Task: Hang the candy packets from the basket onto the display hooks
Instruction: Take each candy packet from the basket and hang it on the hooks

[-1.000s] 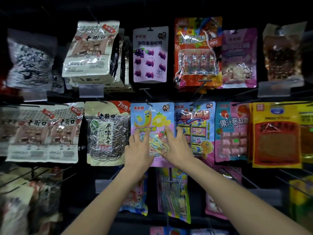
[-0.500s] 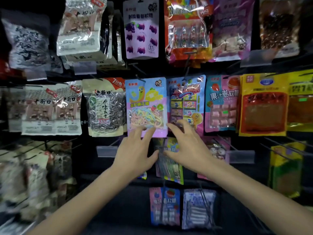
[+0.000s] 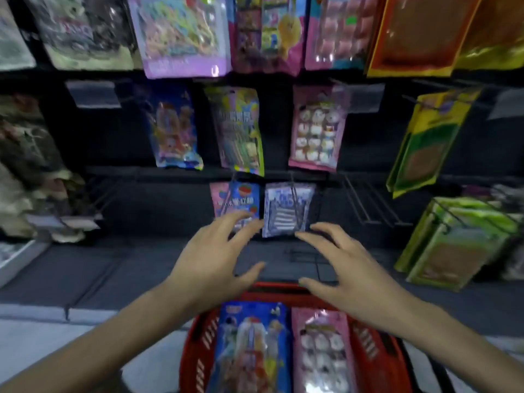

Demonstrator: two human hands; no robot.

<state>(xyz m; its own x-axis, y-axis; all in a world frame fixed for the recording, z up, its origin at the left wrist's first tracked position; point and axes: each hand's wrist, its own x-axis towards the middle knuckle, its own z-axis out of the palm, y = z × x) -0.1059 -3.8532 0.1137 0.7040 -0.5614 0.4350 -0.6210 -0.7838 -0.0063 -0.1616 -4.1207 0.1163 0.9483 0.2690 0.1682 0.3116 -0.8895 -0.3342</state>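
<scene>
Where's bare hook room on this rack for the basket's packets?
Bare wire hooks between the striped white packet and the green packets; a dark gap left of the blue cartoon packet. The top row is packed edge to edge.

1. The gap between the left hand and the right hand is open, and both have their fingers spread above the far rim of the red basket.
2. The basket is filled by a blue packet and a pink packet lying side by side, with only thin strips free along the walls.
3. Far centre, the strawberry packet and the purple-white packet hang side by side, blocking that row.
4. The bare hooks right of them give open reach.
5. The dark ledge far of the basket is passable, widest on the left.
6. The yellow-green stack juts out near right, narrowing that side.
7. The mottled packets crowd the far left.
</scene>
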